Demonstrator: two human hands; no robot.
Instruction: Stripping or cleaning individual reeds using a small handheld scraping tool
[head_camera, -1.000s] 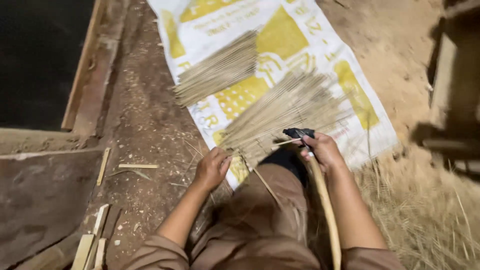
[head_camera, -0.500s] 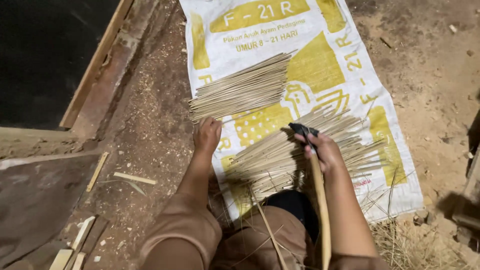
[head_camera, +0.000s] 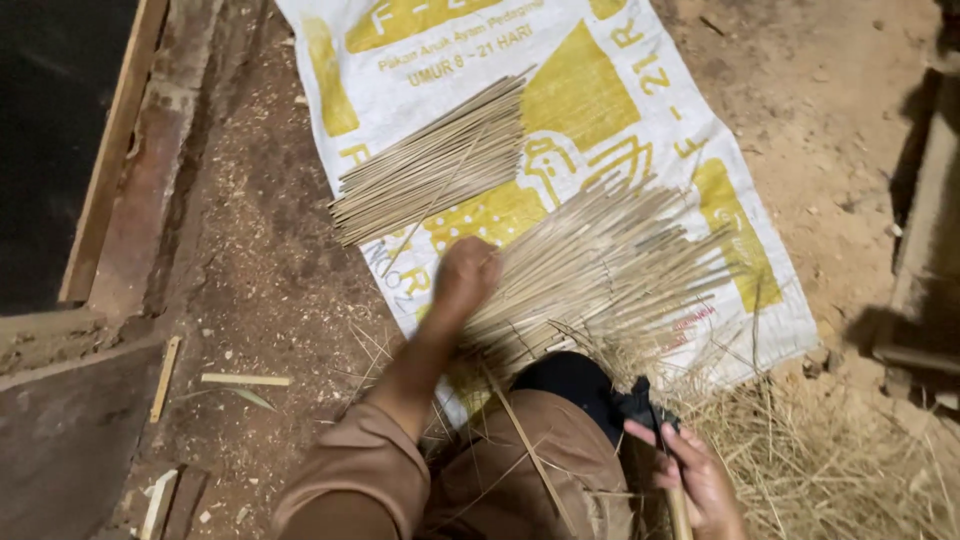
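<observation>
1. The fanned bundle of thin sticks (head_camera: 600, 265) lies on the white-and-yellow sack (head_camera: 640, 90), near its lower edge. Its long axis runs from lower left to upper right, the tips spreading toward the sack's right edge.
2. A neater stick bundle (head_camera: 430, 165) lies beside it toward the sack's left edge, on the same slant.
3. The left hand (head_camera: 462, 280) reaches forward, fingers curled down onto the fanned bundle's gathered end.
4. The right hand (head_camera: 695, 475) is low by the knee, closed around a dark-handled tool (head_camera: 645, 410); its blade is hard to make out.
</observation>
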